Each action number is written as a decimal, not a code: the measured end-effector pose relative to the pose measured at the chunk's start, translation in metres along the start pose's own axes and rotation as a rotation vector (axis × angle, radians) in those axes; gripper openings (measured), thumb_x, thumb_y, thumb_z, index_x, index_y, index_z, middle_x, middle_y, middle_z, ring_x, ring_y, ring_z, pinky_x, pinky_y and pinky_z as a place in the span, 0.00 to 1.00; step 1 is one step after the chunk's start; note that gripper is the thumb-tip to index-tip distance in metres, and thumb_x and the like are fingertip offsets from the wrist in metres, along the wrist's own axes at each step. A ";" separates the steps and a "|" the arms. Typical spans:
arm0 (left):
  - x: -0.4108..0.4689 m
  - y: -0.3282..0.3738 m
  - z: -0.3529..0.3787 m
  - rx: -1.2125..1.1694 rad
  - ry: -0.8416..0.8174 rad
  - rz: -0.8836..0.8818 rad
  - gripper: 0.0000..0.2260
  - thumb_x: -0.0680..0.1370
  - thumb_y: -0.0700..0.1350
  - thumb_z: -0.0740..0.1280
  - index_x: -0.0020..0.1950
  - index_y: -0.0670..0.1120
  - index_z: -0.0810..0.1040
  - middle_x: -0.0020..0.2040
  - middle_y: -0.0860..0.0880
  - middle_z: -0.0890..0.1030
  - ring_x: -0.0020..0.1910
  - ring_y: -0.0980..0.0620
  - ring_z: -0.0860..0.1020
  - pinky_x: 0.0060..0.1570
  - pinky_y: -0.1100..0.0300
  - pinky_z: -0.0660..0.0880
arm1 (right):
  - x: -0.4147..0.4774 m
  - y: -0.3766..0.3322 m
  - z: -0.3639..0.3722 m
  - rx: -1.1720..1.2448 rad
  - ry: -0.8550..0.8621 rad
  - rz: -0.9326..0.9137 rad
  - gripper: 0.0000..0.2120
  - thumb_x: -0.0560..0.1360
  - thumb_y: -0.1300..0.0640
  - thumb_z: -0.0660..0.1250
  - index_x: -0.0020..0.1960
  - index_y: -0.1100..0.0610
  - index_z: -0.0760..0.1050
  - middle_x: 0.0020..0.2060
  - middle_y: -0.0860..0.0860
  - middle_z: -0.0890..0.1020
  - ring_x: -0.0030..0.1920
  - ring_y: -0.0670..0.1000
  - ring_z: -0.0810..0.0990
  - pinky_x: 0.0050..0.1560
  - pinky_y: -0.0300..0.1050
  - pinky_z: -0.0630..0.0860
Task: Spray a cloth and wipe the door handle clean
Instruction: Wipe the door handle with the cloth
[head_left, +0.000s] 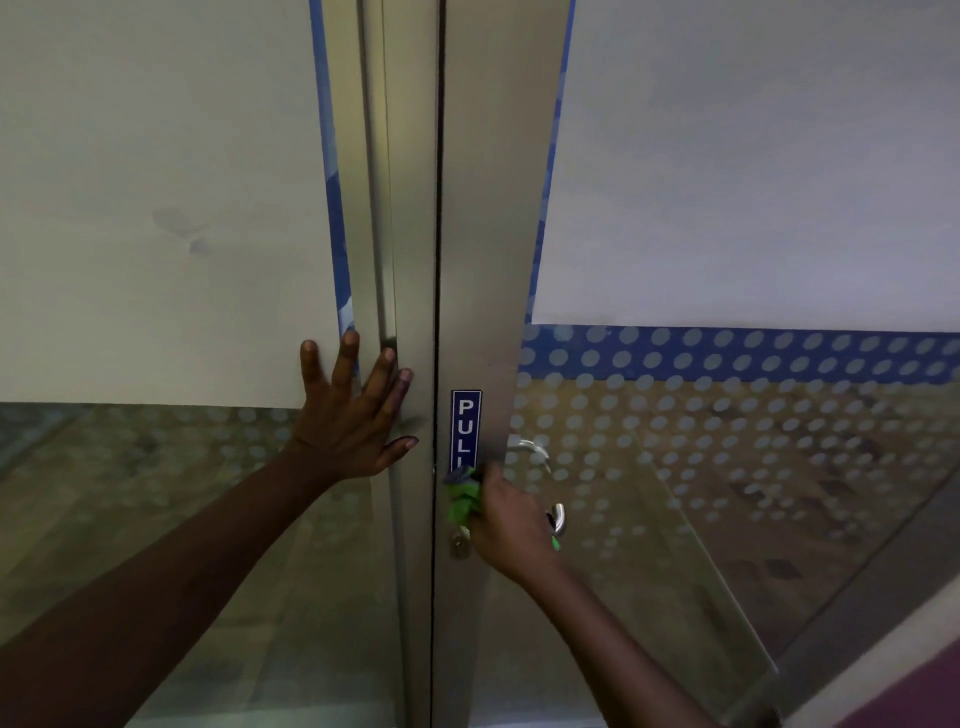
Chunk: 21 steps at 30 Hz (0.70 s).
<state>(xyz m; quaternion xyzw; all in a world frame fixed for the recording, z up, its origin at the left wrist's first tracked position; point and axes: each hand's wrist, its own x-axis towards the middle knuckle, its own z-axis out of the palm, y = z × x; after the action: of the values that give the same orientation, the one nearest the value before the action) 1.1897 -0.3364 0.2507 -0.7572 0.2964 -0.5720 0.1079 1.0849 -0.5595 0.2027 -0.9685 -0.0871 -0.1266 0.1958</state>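
Observation:
A chrome lever door handle (559, 517) sticks out of the right door's metal stile, mostly hidden behind my right hand (511, 525). That hand is closed around a bunched green cloth (461, 501) and presses it against the handle's base, just under a blue PULL sign (465, 428). A keyhole (459, 545) shows below the cloth. My left hand (353, 415) lies flat with fingers spread on the left door's metal frame, holding nothing. No spray bottle is in view.
Two glass doors meet at a dark vertical seam (436, 312). Both panes carry frosted film above and dotted film lower down, with a blue dotted band (727, 353) on the right. A reflection of the handle (530, 449) shows in the glass.

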 end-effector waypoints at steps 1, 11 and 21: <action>0.000 0.000 0.000 0.001 0.003 0.003 0.38 0.77 0.68 0.48 0.80 0.45 0.48 0.81 0.43 0.44 0.77 0.31 0.44 0.69 0.26 0.39 | -0.001 0.002 -0.001 0.003 -0.031 -0.033 0.18 0.73 0.55 0.63 0.61 0.57 0.64 0.51 0.56 0.82 0.48 0.62 0.81 0.41 0.49 0.72; 0.001 0.001 -0.002 -0.004 -0.007 0.007 0.39 0.77 0.68 0.48 0.79 0.45 0.49 0.81 0.43 0.44 0.77 0.31 0.44 0.69 0.26 0.40 | 0.011 0.042 -0.054 -0.390 -0.564 -0.278 0.21 0.72 0.61 0.63 0.63 0.61 0.63 0.54 0.61 0.79 0.50 0.61 0.79 0.40 0.46 0.70; 0.001 0.000 -0.001 -0.016 -0.016 0.002 0.38 0.77 0.67 0.49 0.79 0.44 0.50 0.81 0.42 0.46 0.77 0.30 0.45 0.69 0.25 0.41 | 0.009 0.042 -0.076 -0.606 -0.361 -0.433 0.17 0.74 0.60 0.63 0.61 0.59 0.64 0.46 0.56 0.80 0.42 0.57 0.77 0.40 0.47 0.67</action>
<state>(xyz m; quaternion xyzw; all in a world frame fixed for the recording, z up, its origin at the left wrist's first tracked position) 1.1892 -0.3369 0.2518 -0.7622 0.3008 -0.5635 0.1049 1.0865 -0.6270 0.2576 -0.9484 -0.2805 -0.0128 -0.1476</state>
